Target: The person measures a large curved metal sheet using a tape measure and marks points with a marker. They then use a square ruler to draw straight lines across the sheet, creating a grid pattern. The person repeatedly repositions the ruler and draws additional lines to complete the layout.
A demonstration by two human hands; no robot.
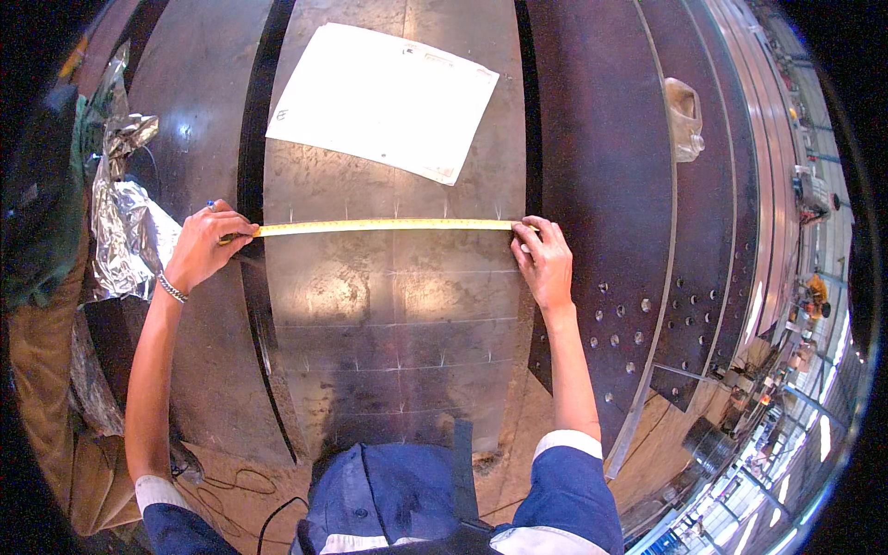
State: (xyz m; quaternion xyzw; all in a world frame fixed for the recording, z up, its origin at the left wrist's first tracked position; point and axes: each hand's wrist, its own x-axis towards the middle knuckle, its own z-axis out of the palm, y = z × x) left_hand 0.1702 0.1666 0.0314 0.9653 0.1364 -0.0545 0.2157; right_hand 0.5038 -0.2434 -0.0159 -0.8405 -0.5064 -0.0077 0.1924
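A yellow measuring tape is stretched straight across the middle steel plate, level with a row of short pale tick marks. My left hand pinches one end just past the plate's left edge. A small blue-tipped object, perhaps a pen, shows at the fingers of this hand. At the plate's right edge, my right hand has thumb and fingers closed on the other end of the tape. Thin lines and more ticks run over the plate nearer to me.
A white sheet with small markings lies farther up the plate. Crumpled silver foil is at left, beside dark cloth. On the right, a plate with several holes adjoins a translucent plastic jug. Dark gaps separate the plates.
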